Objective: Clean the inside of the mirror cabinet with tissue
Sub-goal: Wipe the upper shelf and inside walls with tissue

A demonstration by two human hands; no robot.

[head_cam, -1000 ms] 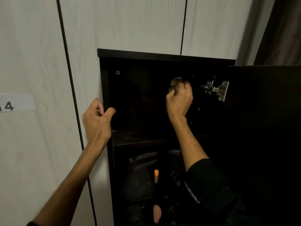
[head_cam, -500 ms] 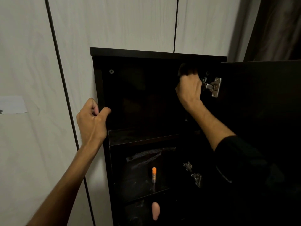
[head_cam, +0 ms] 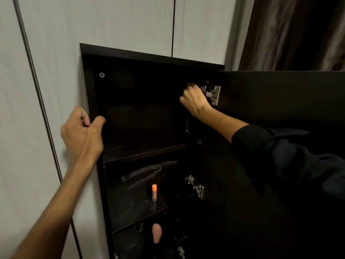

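Dark brown wooden mirror cabinet (head_cam: 149, 57) mounted on a pale panelled wall (head_cam: 121, 21), door (head_cam: 280, 94) swung open to the right; top compartment dark and bare, a single screw head (head_cam: 101, 75) at its upper left. Left hand (head_cam: 82, 133) gripping the cabinet's left front edge, fingers curled around the outside, thumb hooked over onto the inner face. Right hand (head_cam: 196, 101) reaching deep into the upper right corner of the top compartment, just beside the silver metal upper hinge (head_cam: 212, 95); fingers curled and bunched together, blurred; tissue not visible in the fist, so impossible to tell whether held there. Dark sleeve (head_cam: 280, 156) pushed up the right forearm. On the middle shelf, standing upright, a small orange-capped stick tube (head_cam: 154, 192); a second silver hinge (head_cam: 196, 186) at the right of that shelf. Below, a pinkish rounded object (head_cam: 156, 233) on the lower shelf. Brown curtain (head_cam: 291, 30) hanging at upper right.
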